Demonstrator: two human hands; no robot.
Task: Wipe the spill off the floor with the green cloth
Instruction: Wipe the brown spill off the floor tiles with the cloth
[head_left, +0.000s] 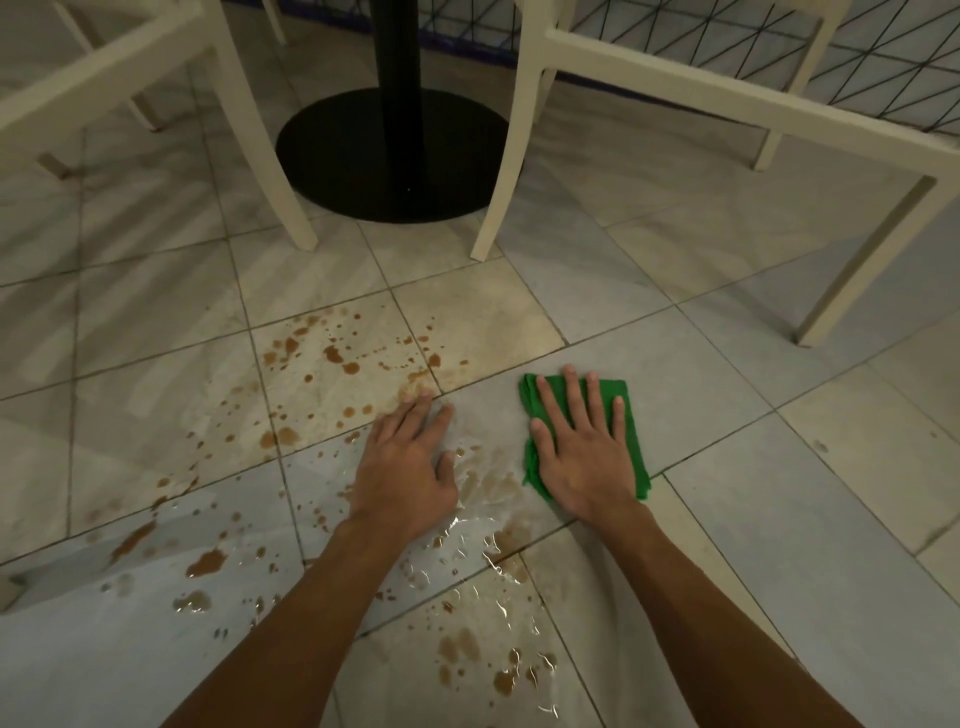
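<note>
Here: folded green cloth flat under spread right hand; left hand flat, open, on brown spill.

Green cloth soft, matt, under right hand; floor tiles smooth, glossy where brown spill wets them by left hand; table base matt black.

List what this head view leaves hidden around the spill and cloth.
Head view: floor beneath the green cloth, covered by the cloth and the right hand.
Head view: the spill's near end, cut off by the bottom edge, crossed by forearms.
Head view: tile under the left hand, hidden by its palm.
</note>
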